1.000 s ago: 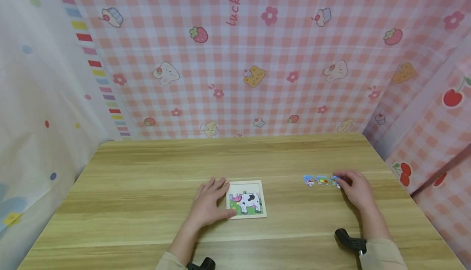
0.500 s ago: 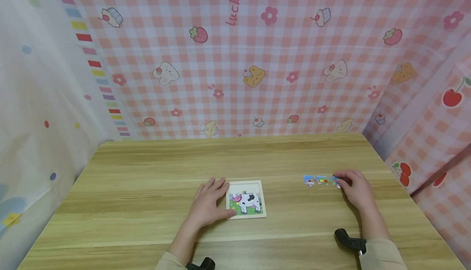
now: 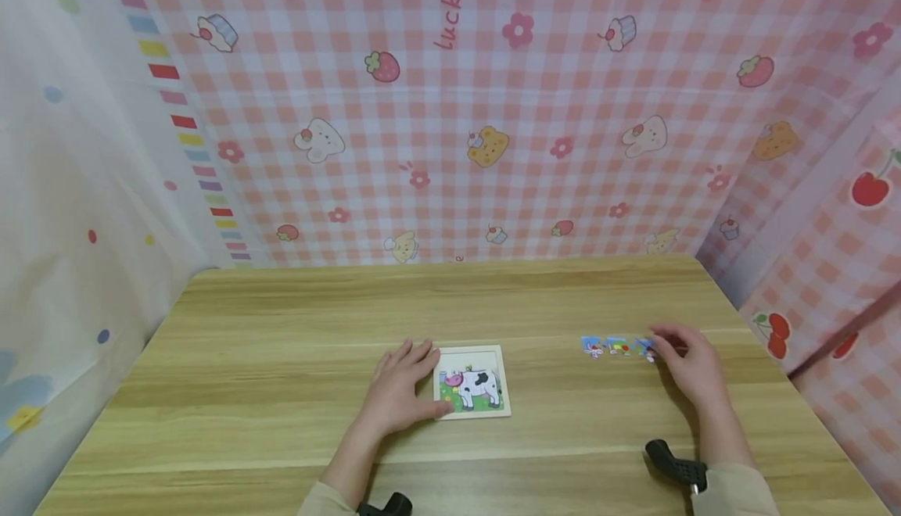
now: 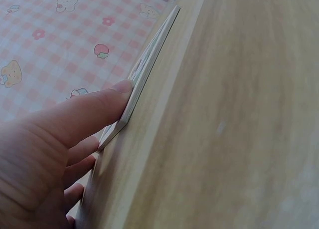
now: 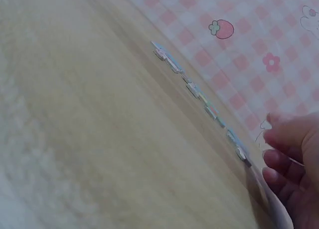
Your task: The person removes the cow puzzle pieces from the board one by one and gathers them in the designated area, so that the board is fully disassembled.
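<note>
Wood-grain surface (image 3: 281, 320) with a frame (image 3: 503, 387) and three pieces (image 3: 617, 345)
Pale, yellowish-brown grain streaks the surface from side to side. The square, pale-rimmed frame lies flat around the middle. Well apart to its right and slightly farther back, the small, colourful pieces lie flat, close beside one another in a row.

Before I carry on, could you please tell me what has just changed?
The right hand has drawn slightly rightward, apparently letting go of the rightmost puzzle piece. The left hand still touches the puzzle frame; the left piece and middle piece stayed put.
</note>
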A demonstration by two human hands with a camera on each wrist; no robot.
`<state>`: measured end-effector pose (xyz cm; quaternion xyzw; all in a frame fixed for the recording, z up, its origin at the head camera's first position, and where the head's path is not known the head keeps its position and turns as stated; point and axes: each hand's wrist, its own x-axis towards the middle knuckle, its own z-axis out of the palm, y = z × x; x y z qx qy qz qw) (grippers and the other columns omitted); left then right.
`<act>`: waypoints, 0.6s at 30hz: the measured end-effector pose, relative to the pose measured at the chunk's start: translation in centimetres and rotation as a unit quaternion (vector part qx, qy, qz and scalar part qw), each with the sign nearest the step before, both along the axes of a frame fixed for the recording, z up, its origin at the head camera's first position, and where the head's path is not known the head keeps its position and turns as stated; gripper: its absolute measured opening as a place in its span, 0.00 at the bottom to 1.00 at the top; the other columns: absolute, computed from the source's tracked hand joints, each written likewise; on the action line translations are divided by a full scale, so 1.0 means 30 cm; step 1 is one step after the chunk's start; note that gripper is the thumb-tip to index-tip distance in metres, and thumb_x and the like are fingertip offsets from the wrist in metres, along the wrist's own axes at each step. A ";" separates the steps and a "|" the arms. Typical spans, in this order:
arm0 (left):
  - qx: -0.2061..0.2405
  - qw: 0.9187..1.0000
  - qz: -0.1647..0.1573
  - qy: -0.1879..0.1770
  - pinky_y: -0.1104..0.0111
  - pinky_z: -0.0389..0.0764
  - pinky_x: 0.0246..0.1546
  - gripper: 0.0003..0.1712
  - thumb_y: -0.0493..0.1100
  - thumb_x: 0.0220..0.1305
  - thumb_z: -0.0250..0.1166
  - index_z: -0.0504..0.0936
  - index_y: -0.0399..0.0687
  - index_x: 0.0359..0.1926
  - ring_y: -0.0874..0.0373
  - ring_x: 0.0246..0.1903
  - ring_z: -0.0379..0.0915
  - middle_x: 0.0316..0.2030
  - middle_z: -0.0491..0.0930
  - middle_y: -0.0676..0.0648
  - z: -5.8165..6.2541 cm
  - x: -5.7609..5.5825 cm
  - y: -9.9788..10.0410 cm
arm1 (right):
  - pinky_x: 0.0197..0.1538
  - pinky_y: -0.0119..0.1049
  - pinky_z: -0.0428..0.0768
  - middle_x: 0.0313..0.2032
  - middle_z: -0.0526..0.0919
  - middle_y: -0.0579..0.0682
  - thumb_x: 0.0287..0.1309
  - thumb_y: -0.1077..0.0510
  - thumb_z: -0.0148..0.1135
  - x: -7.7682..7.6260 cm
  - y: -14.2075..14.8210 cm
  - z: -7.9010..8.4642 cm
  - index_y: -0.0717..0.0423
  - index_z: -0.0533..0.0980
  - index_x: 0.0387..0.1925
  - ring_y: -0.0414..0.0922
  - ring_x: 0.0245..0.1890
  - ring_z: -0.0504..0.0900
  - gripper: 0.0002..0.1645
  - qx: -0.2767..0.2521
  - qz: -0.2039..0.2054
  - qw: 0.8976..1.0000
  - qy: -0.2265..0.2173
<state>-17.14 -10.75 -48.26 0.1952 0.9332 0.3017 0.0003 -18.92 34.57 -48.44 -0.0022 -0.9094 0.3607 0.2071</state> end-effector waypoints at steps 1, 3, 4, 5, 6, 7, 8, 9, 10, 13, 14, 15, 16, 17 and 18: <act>0.000 1.000 0.000 0.000 0.40 0.42 0.70 0.51 0.64 0.47 0.75 0.72 0.40 0.67 0.37 0.72 0.48 0.71 0.63 0.40 0.000 0.000 0.000 | 0.40 0.21 0.70 0.41 0.82 0.63 0.65 0.64 0.62 0.000 -0.001 0.003 0.68 0.80 0.48 0.27 0.37 0.71 0.13 -0.007 0.004 1.000 0.007; 0.001 1.000 0.000 0.000 0.40 0.43 0.70 0.51 0.64 0.47 0.75 0.72 0.40 0.67 0.37 0.72 0.48 0.71 0.63 0.40 -0.001 0.000 0.000 | 0.40 0.18 0.69 0.40 0.82 0.63 0.64 0.65 0.62 0.000 -0.007 0.012 0.69 0.80 0.48 0.22 0.36 0.69 0.13 -0.020 0.015 0.999 0.020; 0.001 1.000 0.000 0.000 0.40 0.43 0.70 0.51 0.64 0.47 0.75 0.72 0.40 0.67 0.36 0.72 0.48 0.71 0.63 0.40 -0.001 0.000 0.000 | 0.39 0.17 0.69 0.39 0.82 0.63 0.64 0.66 0.62 0.001 -0.011 0.017 0.69 0.80 0.48 0.21 0.35 0.69 0.13 -0.025 0.020 0.999 0.024; 0.001 1.000 0.000 0.000 0.40 0.43 0.70 0.52 0.64 0.47 0.75 0.72 0.40 0.67 0.37 0.72 0.48 0.71 0.63 0.40 -0.002 0.000 0.000 | 0.39 0.16 0.69 0.38 0.82 0.62 0.64 0.66 0.62 0.001 -0.017 0.023 0.69 0.80 0.48 0.21 0.35 0.69 0.13 -0.028 0.026 0.999 0.028; 0.001 1.000 0.000 0.001 0.40 0.42 0.70 0.52 0.64 0.47 0.75 0.72 0.40 0.67 0.37 0.72 0.48 0.71 0.63 0.40 -0.003 0.000 0.000 | 0.39 0.16 0.69 0.38 0.83 0.62 0.63 0.66 0.62 0.000 -0.023 0.028 0.69 0.80 0.48 0.21 0.35 0.70 0.12 -0.028 0.030 0.999 0.030; 0.001 1.000 0.000 0.001 0.40 0.43 0.70 0.52 0.64 0.47 0.75 0.72 0.40 0.67 0.37 0.72 0.48 0.71 0.63 0.40 -0.004 0.000 0.000 | 0.39 0.16 0.70 0.37 0.83 0.61 0.63 0.66 0.63 -0.001 -0.030 0.033 0.68 0.80 0.47 0.22 0.35 0.70 0.12 -0.029 0.034 0.998 0.032; 0.001 1.000 0.000 0.001 0.40 0.42 0.70 0.52 0.64 0.47 0.75 0.72 0.40 0.68 0.37 0.72 0.48 0.71 0.63 0.40 -0.005 0.000 0.000 | 0.39 0.16 0.70 0.37 0.83 0.60 0.63 0.66 0.63 -0.002 -0.038 0.037 0.68 0.80 0.47 0.22 0.35 0.71 0.12 -0.029 0.039 0.998 0.034; 0.001 1.000 0.000 0.001 0.40 0.42 0.70 0.52 0.64 0.47 0.75 0.72 0.41 0.68 0.37 0.72 0.48 0.71 0.63 0.40 -0.005 0.000 0.000 | 0.38 0.16 0.70 0.36 0.83 0.59 0.63 0.66 0.63 -0.002 -0.047 0.041 0.68 0.80 0.47 0.22 0.35 0.71 0.12 -0.028 0.046 0.998 0.034; 0.001 1.000 0.001 0.001 0.40 0.42 0.70 0.52 0.64 0.47 0.75 0.72 0.41 0.68 0.37 0.72 0.48 0.71 0.63 0.40 -0.005 0.000 0.000 | 0.38 0.16 0.71 0.36 0.83 0.58 0.63 0.66 0.63 -0.002 -0.056 0.046 0.67 0.81 0.47 0.23 0.35 0.72 0.12 -0.026 0.052 0.998 0.035; 0.001 1.000 0.001 0.001 0.40 0.42 0.70 0.51 0.64 0.47 0.75 0.72 0.41 0.68 0.37 0.72 0.48 0.71 0.63 0.41 -0.004 0.000 0.000 | 0.37 0.17 0.72 0.34 0.83 0.56 0.61 0.68 0.65 -0.005 -0.085 0.055 0.66 0.81 0.46 0.25 0.34 0.73 0.11 -0.024 0.079 0.996 0.039; 0.000 1.000 0.002 0.000 0.40 0.42 0.70 0.51 0.64 0.47 0.75 0.72 0.42 0.68 0.37 0.73 0.47 0.71 0.63 0.41 -0.003 0.000 0.000 | 0.37 0.18 0.72 0.34 0.83 0.55 0.61 0.68 0.65 -0.006 -0.095 0.058 0.66 0.81 0.46 0.26 0.34 0.74 0.11 -0.024 0.091 0.995 0.039; -0.003 1.000 0.002 -0.001 0.41 0.42 0.70 0.51 0.64 0.47 0.75 0.72 0.42 0.68 0.37 0.73 0.47 0.71 0.63 0.41 -0.003 0.000 0.000 | 0.36 0.18 0.72 0.34 0.83 0.55 0.61 0.69 0.65 -0.006 -0.106 0.060 0.66 0.81 0.46 0.27 0.34 0.74 0.11 -0.024 0.103 0.994 0.040; -0.005 1.000 0.003 -0.002 0.41 0.41 0.70 0.51 0.64 0.47 0.75 0.72 0.43 0.68 0.37 0.73 0.47 0.71 0.62 0.42 -0.004 0.000 0.000 | 0.37 0.19 0.73 0.34 0.83 0.55 0.60 0.69 0.65 -0.007 -0.117 0.063 0.67 0.81 0.46 0.29 0.34 0.75 0.11 -0.027 0.116 0.992 0.038; -0.007 1.000 0.003 -0.002 0.41 0.41 0.70 0.51 0.65 0.47 0.75 0.72 0.43 0.68 0.38 0.73 0.47 0.71 0.62 0.42 -0.004 0.000 0.000 | 0.37 0.20 0.73 0.34 0.83 0.54 0.60 0.69 0.65 -0.007 -0.128 0.066 0.67 0.81 0.46 0.30 0.34 0.76 0.11 -0.027 0.128 0.991 0.036; -0.008 1.000 0.004 -0.003 0.42 0.41 0.71 0.51 0.65 0.47 0.75 0.72 0.44 0.68 0.38 0.73 0.47 0.72 0.62 0.42 -0.005 0.000 0.000 | 0.37 0.21 0.74 0.34 0.83 0.54 0.60 0.69 0.65 -0.006 -0.141 0.069 0.67 0.81 0.46 0.31 0.34 0.76 0.11 -0.026 0.139 0.989 0.033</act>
